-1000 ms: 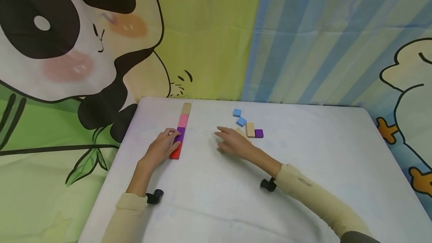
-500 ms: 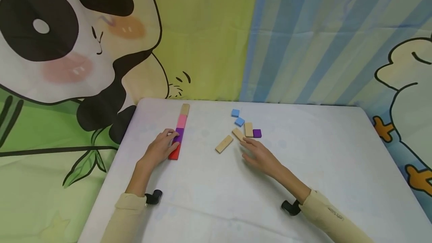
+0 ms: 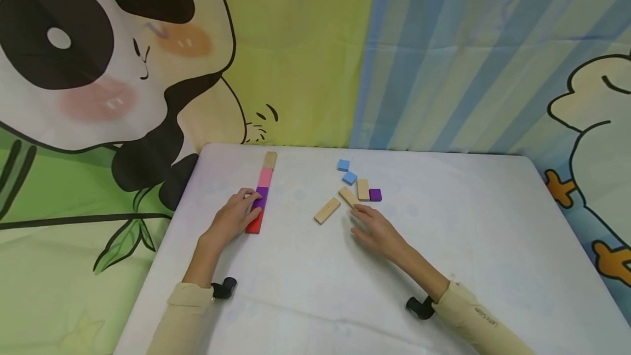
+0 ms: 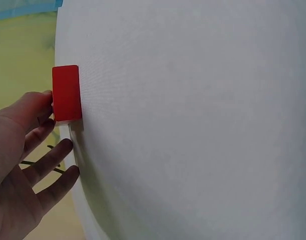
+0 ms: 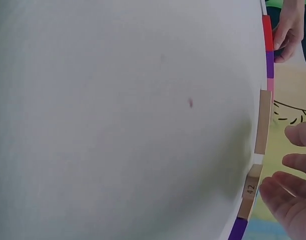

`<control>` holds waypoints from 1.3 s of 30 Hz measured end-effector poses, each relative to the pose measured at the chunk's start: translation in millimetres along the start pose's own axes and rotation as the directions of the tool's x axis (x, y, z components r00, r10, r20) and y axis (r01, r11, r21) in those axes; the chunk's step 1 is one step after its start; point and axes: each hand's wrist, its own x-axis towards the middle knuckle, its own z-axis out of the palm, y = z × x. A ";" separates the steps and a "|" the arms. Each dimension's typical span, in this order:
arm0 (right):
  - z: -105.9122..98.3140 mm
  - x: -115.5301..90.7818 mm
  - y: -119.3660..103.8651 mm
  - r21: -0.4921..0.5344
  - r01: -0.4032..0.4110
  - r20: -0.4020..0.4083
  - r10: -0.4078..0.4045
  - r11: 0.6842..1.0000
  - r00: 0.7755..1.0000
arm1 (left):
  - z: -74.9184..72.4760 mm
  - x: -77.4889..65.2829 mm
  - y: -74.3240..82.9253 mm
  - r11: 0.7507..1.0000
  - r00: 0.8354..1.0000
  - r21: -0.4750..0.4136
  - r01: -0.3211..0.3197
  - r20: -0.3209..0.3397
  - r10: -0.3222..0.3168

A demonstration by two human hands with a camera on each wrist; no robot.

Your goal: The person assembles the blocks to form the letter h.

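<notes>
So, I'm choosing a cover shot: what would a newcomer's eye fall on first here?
Probably the huge panda on the backdrop, filling the head view's upper left. Next the row of wooden, pink, purple and red blocks at the left grip, on the left of the white table. Then the loose blocks right of that row, two blue, three wooden and one purple.

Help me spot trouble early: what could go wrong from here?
The left hand touches the row; a small push might knock it crooked. The right hand has its fingers at a wooden block, whose far end lies near a blue block; moving one could bump the other.
</notes>
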 end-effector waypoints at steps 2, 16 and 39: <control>2.9 1.6 -1.9 0.000 -0.008 -0.007 0.008 1.000 1.000 | 0.1 0.1 0.0 1.000 1.000 -0.001 0.005 -0.001 -0.005; 21.8 43.7 -31.8 -0.013 -0.150 0.077 0.151 0.989 0.986 | 0.9 0.8 -2.5 1.000 1.000 -0.007 0.011 0.021 -0.011; 36.3 74.4 -39.7 -0.051 -0.140 0.131 0.145 0.989 0.981 | 0.5 2.4 -2.5 1.000 1.000 0.000 0.002 0.011 -0.002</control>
